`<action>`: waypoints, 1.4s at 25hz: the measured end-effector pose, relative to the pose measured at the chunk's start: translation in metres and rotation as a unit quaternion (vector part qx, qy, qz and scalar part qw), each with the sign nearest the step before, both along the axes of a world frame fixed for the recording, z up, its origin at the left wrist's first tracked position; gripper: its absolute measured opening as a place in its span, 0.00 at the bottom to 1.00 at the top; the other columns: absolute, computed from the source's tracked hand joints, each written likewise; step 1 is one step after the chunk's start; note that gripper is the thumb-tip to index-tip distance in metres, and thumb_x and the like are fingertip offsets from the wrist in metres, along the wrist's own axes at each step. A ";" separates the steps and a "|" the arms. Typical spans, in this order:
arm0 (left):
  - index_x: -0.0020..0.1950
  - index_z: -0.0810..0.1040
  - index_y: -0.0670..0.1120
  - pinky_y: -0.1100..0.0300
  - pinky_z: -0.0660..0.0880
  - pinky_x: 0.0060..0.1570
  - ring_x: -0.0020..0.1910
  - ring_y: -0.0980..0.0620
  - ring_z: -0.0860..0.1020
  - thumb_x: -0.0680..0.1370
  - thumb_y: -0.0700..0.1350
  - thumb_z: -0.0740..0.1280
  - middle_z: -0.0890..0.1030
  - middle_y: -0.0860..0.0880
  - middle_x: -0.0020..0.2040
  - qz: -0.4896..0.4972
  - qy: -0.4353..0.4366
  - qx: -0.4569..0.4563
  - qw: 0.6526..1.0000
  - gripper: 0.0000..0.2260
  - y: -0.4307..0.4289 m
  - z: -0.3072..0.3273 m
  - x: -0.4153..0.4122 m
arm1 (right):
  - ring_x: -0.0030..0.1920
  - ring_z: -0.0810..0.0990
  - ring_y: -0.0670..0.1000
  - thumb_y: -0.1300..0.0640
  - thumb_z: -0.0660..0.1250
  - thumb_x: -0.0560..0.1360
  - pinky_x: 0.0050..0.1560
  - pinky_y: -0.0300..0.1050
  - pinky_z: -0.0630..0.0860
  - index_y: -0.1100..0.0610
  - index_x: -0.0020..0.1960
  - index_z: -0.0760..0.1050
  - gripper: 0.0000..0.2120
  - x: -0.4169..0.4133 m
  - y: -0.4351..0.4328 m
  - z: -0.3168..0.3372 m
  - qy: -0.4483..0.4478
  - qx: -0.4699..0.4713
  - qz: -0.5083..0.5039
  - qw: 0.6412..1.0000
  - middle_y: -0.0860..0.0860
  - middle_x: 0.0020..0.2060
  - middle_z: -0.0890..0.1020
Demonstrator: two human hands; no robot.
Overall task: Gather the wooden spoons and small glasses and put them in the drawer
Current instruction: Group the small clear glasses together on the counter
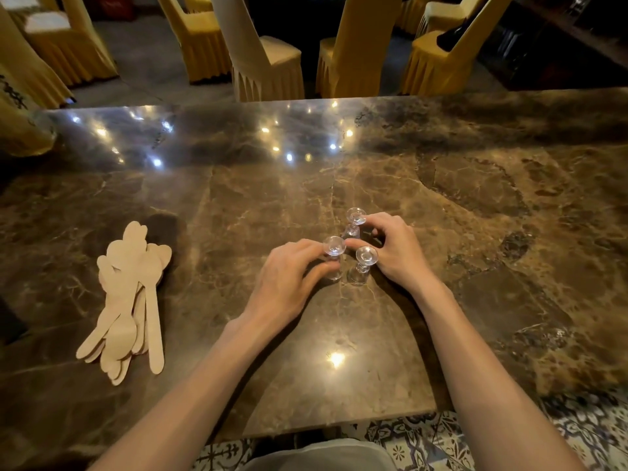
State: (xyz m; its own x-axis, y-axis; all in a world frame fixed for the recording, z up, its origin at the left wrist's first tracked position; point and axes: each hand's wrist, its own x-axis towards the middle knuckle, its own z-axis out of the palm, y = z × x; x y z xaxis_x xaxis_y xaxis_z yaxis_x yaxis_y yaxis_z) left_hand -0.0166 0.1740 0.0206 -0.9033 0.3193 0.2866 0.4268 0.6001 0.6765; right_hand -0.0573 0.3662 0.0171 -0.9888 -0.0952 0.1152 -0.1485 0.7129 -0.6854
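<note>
Three small clear stemmed glasses stand upside down close together on the brown marble counter [339,334]: a far glass [354,222], a left glass [334,253] and a right glass [364,264]. My left hand [289,277] has its fingers and thumb around the left glass. My right hand [396,248] curls beside the other two; its fingertips touch the far glass's foot and the right glass. A heap of several flat wooden spoons [131,300] lies on the counter to the left, apart from both hands. No drawer is in view.
Several chairs in yellow and cream covers [265,52] stand beyond the counter's far edge. The near edge of the counter runs across the bottom, with patterned floor tiles [424,440] below it. A dark object [10,321] sits at the left border.
</note>
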 end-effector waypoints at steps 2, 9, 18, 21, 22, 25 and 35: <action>0.54 0.81 0.46 0.50 0.73 0.50 0.48 0.50 0.79 0.76 0.47 0.67 0.83 0.49 0.50 -0.004 -0.006 -0.003 1.000 0.10 0.002 -0.003 0.002 | 0.46 0.73 0.49 0.50 0.72 0.70 0.55 0.54 0.71 0.52 0.52 0.81 0.13 0.001 0.000 -0.001 0.010 -0.006 -0.004 1.000 0.44 0.46 0.80; 0.55 0.81 0.45 0.50 0.74 0.50 0.48 0.51 0.79 0.76 0.46 0.67 0.83 0.50 0.51 -0.003 -0.006 0.001 1.000 0.10 0.007 -0.010 0.001 | 0.46 0.77 0.51 0.53 0.72 0.71 0.47 0.46 0.72 0.48 0.56 0.81 0.14 0.016 0.023 0.004 0.010 -0.017 0.032 0.999 0.37 0.40 0.78; 0.62 0.76 0.50 0.53 0.74 0.53 0.50 0.56 0.78 0.75 0.50 0.68 0.82 0.54 0.52 0.034 -0.055 0.044 0.997 0.16 0.012 -0.011 0.004 | 0.51 0.78 0.30 0.59 0.70 0.72 0.55 0.25 0.70 0.49 0.57 0.78 0.14 0.015 0.020 0.002 -0.027 -0.092 0.115 0.989 0.35 0.47 0.80; 0.61 0.75 0.49 0.55 0.74 0.53 0.49 0.58 0.78 0.74 0.49 0.69 0.82 0.54 0.52 0.040 -0.048 0.047 0.997 0.16 0.013 -0.011 0.004 | 0.51 0.77 0.31 0.57 0.69 0.73 0.54 0.24 0.70 0.45 0.57 0.77 0.14 0.014 0.021 0.003 -0.028 -0.083 0.124 0.989 0.33 0.45 0.79; 0.61 0.75 0.49 0.56 0.74 0.53 0.49 0.58 0.78 0.74 0.49 0.69 0.82 0.54 0.52 0.041 -0.046 0.046 0.997 0.16 0.013 -0.011 0.004 | 0.50 0.77 0.30 0.57 0.69 0.73 0.53 0.22 0.69 0.45 0.57 0.77 0.14 0.014 0.022 0.003 -0.026 -0.083 0.126 0.988 0.34 0.45 0.79; 0.62 0.75 0.49 0.57 0.73 0.52 0.49 0.60 0.77 0.75 0.50 0.69 0.82 0.55 0.52 0.041 -0.046 0.046 0.997 0.16 0.014 -0.010 0.005 | 0.50 0.77 0.28 0.57 0.70 0.72 0.50 0.21 0.69 0.45 0.57 0.77 0.15 0.016 0.024 0.001 -0.025 -0.107 0.127 0.986 0.35 0.46 0.79; 0.59 0.77 0.48 0.59 0.74 0.53 0.53 0.59 0.77 0.76 0.47 0.68 0.80 0.54 0.54 0.089 -0.013 0.063 0.994 0.12 -0.024 0.013 0.027 | 0.39 0.81 0.38 0.51 0.72 0.69 0.42 0.28 0.74 0.43 0.53 0.81 0.12 0.019 0.039 0.000 0.007 -0.216 0.049 0.975 0.40 0.47 0.85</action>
State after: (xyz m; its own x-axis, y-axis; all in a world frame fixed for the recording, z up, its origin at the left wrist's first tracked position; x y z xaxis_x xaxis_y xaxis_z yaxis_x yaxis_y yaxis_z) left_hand 0.0103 0.1500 0.0333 -0.9502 0.1161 0.2892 0.3018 0.5743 0.7610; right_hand -0.0385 0.4053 0.0172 -0.9753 -0.1292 0.1791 -0.2132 0.3393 -0.9162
